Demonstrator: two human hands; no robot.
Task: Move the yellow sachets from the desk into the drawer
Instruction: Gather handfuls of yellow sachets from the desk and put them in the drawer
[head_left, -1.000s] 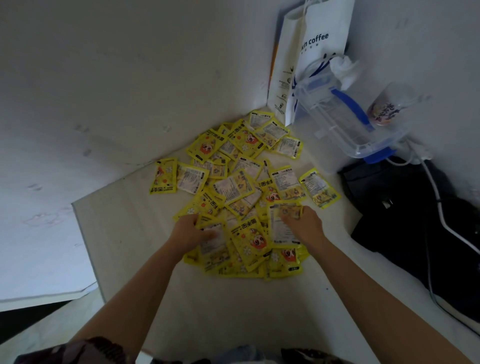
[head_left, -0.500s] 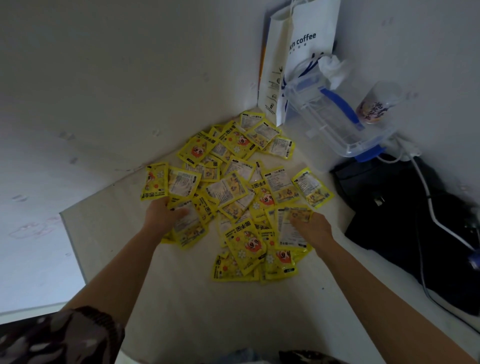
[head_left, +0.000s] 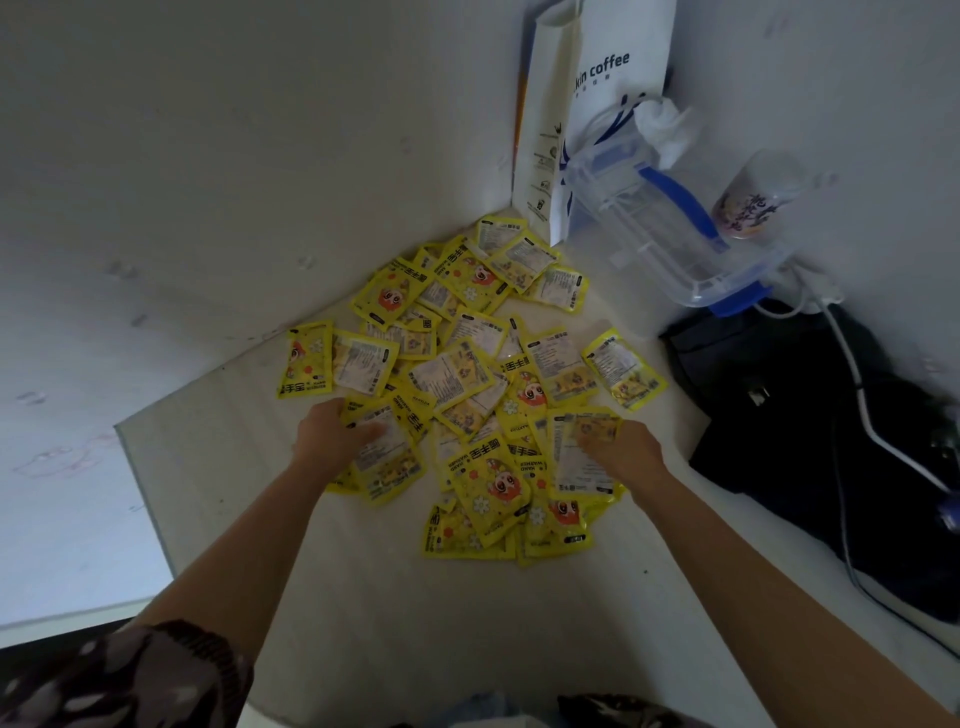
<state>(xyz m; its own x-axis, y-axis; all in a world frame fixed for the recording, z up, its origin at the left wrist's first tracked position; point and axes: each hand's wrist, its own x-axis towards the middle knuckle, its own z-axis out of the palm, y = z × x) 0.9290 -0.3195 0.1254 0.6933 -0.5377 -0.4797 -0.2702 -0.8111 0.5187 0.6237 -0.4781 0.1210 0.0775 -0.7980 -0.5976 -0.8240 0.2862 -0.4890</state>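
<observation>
The yellow sachets (head_left: 470, 395) look like glossy printed plastic film, smooth, with crimped flat edges; the desk (head_left: 415, 623) is a pale, matt laminate, faintly grained; the coffee bag (head_left: 597, 104) behind the heap is white matt paper with a creased side; the storage box (head_left: 670, 249) is clear, shiny plastic with blue plastic clips; the cup (head_left: 748, 202) looks like printed translucent plastic; the black bag (head_left: 779, 415) is dull woven cloth; the cable (head_left: 857, 384) is smooth white plastic.
</observation>
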